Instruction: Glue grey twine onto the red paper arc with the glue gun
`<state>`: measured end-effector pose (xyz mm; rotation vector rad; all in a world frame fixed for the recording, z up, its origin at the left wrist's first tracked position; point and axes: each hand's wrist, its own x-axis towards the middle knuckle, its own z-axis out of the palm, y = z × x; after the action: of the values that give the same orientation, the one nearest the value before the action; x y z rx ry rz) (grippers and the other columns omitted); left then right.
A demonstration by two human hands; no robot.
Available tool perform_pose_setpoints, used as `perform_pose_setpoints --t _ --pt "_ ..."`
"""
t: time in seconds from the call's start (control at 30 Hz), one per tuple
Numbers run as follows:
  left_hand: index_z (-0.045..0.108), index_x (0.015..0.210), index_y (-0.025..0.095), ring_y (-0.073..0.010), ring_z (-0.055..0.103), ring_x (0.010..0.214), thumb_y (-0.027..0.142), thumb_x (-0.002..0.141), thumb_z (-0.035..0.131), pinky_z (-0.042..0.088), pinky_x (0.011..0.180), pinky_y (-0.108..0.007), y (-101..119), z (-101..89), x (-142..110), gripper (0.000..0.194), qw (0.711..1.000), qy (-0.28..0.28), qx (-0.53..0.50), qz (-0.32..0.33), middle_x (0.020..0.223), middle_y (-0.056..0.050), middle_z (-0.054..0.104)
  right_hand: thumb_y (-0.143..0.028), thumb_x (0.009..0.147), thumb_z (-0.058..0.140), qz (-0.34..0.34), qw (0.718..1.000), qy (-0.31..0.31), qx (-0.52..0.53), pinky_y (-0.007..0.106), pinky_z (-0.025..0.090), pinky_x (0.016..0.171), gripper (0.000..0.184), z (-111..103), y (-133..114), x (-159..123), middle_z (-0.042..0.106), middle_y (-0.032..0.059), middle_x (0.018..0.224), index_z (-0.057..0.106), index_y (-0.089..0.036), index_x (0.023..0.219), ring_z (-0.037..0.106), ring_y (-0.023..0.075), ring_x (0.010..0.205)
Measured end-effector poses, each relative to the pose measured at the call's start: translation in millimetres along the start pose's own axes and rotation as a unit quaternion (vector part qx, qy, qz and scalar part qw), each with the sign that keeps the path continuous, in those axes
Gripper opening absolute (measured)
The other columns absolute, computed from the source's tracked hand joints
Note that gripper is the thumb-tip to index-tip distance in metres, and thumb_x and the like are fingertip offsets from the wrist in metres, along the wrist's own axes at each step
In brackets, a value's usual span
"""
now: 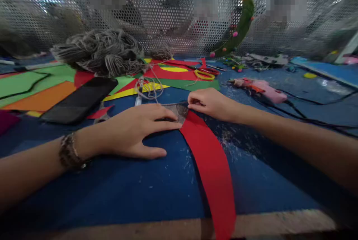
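A long curved red strip, of paper or felt, lies on the blue table and hangs over its front edge. Its far end is covered with grey yarn. My left hand rests palm down with fingers stretched, the fingertips on this yarn-covered end. At the end's right corner, the fingers of my right hand are pinched together, apparently on the yarn strand; the exact grip is partly hidden. A loose yarn strand trails back toward a big grey yarn bundle.
A black phone lies on coloured sheets at left. Behind my hands are yellow-handled scissors and a white pen. At right sits a pink glue gun with black cords. A perforated metal screen stands behind.
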<state>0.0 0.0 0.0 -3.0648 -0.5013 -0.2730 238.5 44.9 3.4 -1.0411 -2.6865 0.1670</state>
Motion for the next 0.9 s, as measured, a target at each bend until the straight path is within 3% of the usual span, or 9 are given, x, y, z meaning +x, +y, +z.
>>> perform_pose_setpoints --t 0.13,0.27,0.4,0.63,0.9 --pt "0.050 0.123 0.023 -0.0274 0.043 0.123 0.050 0.087 0.050 0.027 0.107 -0.042 -1 0.3 1 0.045 0.999 -0.007 -0.047 -0.027 0.132 -0.009 0.048 -0.017 0.080 0.050 0.012 1.000 -0.004 0.005 0.022 0.028 0.056 0.013 -1 -1 -3 0.049 -0.0009 0.063 0.048 -0.017 0.068 0.039 0.0092 0.056" --pt "0.048 0.123 0.018 -0.0265 0.044 0.120 0.059 0.090 0.034 0.030 0.105 -0.042 -4 2.5 6 0.054 0.992 -0.013 -0.112 -0.055 0.129 -0.012 0.049 -0.018 0.081 0.051 0.036 0.999 -0.011 0.013 0.022 0.028 0.057 0.012 -2 -4 -3 0.052 0.0001 0.065 0.050 -0.016 0.069 0.039 0.0093 0.058" --pt "0.039 0.136 0.019 -0.0322 0.040 0.119 0.066 0.087 0.029 0.023 0.106 -0.052 -4 1.8 14 0.069 0.995 -0.050 -0.048 -0.074 0.133 -0.014 0.044 -0.015 0.080 0.051 0.032 0.999 -0.007 0.010 0.022 0.030 0.058 0.010 -3 -7 -4 0.054 0.0009 0.067 0.052 -0.016 0.070 0.041 0.0095 0.059" --pt "0.044 0.134 0.015 -0.0309 0.042 0.119 0.062 0.088 0.035 0.028 0.106 -0.047 2 -3.2 15 0.066 0.996 -0.065 -0.013 -0.063 0.133 -0.016 0.044 -0.014 0.080 0.052 0.030 1.000 0.006 0.006 0.023 0.029 0.059 0.010 0 -7 -5 0.056 0.0019 0.070 0.053 -0.015 0.071 0.041 0.0099 0.061" --pt "0.040 0.138 0.019 -0.0304 0.038 0.128 0.059 0.088 0.041 0.032 0.107 -0.044 9 -5.5 3 0.064 0.995 -0.071 -0.021 -0.062 0.142 -0.014 0.038 -0.012 0.079 0.051 0.029 0.999 0.014 0.015 0.023 0.028 0.059 0.012 0 -10 -5 0.053 0.0012 0.068 0.049 -0.016 0.068 0.040 0.0096 0.060"
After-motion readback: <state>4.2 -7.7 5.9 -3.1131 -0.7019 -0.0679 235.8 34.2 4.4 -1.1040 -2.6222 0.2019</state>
